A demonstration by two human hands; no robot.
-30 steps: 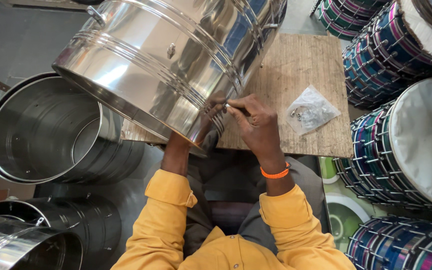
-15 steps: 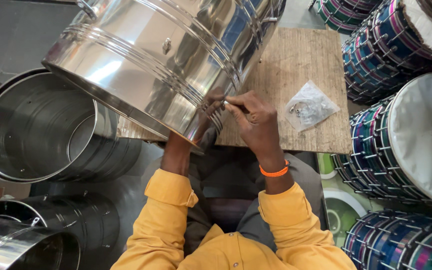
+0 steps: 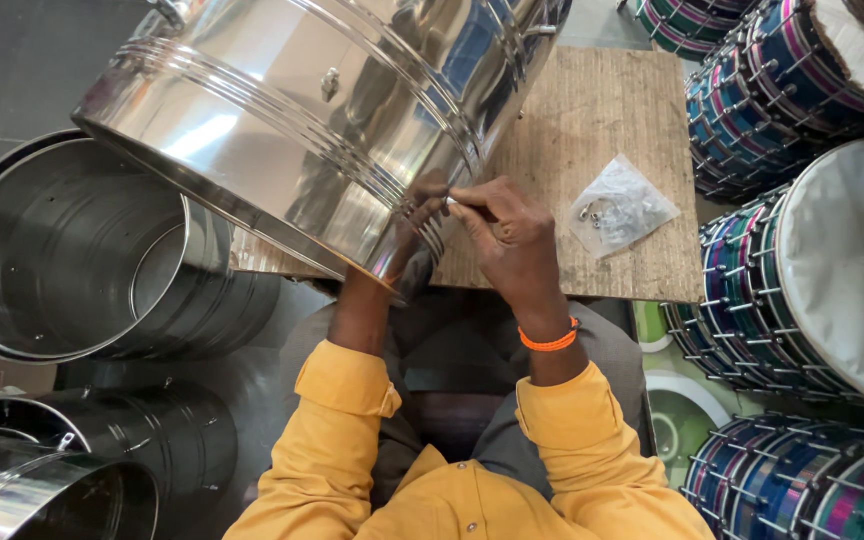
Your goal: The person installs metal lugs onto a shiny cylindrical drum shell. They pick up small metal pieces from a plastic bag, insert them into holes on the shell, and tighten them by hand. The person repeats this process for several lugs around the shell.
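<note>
Fingers [image 3: 467, 203] of the right hand [image 3: 512, 245] are pinched nearly shut on some tiny bit of metal, too small to tell what, pressed right at the ribbed rim of the big shiny steel drum shell [image 3: 322, 130]. The shell lies tilted on its side across the wooden board [image 3: 592, 120], which puts that rim at working height. The left hand [image 3: 407, 255] goes up inside the shell, looks like it's bracing it; can't see those fingers. A clear bag of small hardware [image 3: 620, 208] sits just beside the right hand, within easy reach.
</note>
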